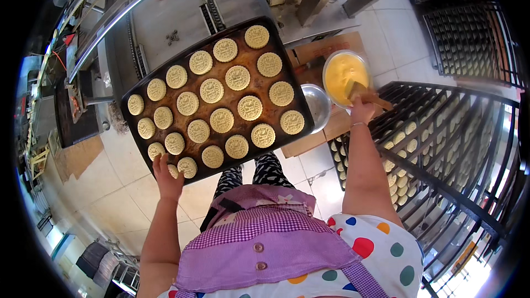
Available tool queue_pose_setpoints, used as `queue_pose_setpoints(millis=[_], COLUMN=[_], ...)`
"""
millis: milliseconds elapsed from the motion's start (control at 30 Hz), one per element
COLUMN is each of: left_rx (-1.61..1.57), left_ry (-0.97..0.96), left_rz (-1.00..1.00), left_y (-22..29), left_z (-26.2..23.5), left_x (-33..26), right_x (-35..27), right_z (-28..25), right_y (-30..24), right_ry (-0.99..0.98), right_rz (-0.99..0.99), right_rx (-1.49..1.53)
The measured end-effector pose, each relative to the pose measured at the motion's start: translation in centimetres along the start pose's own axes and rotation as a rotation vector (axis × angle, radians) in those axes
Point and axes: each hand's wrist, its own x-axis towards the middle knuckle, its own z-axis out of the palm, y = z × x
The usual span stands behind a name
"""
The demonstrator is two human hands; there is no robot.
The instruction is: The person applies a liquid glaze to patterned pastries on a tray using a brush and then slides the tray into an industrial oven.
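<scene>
A dark baking tray [259, 86] lies tilted across the front of the metal conveyor, bearing rows of round, pale yellow pastries [212, 90] with stamped tops and fluted edges. At the tray's near left corner my left hand [169, 181] grips the rim, its fingertips over the edge beside a pastry. To the tray's right, my right hand [362, 111] is closed round a pastry brush [380, 101] with a flat wooden handle. The brush head dips into thick yellow liquid [344, 69], which looks like egg wash, in a round bowl [326, 89].
An empty-looking metal bowl [316, 108] sits between tray and egg wash, on cardboard [301, 146]. Black racks [436, 127] holding trays of pastries stand close on the right, near my right forearm. The conveyor [171, 16] with its chains and metal rail [130, 11] runs beyond the tray.
</scene>
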Motion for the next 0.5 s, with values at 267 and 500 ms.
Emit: queue_pose_setpoints(millis=[267, 500], left_rx=[-0.151, -0.183], left_ry=[0.001, -0.015], left_rz=[0.04, 0.089], left_y=[0.0, -3.3], left_z=[-1.7, -4.2], left_x=[-2.4, -4.1], right_x=[-5.1, -19.3], right_z=[-4.2, 2.5], right_y=[1.2, -8.8], right_ry=[-0.284, -0.325], right_rz=[-0.311, -0.015], right_rx=[-0.841, 0.055])
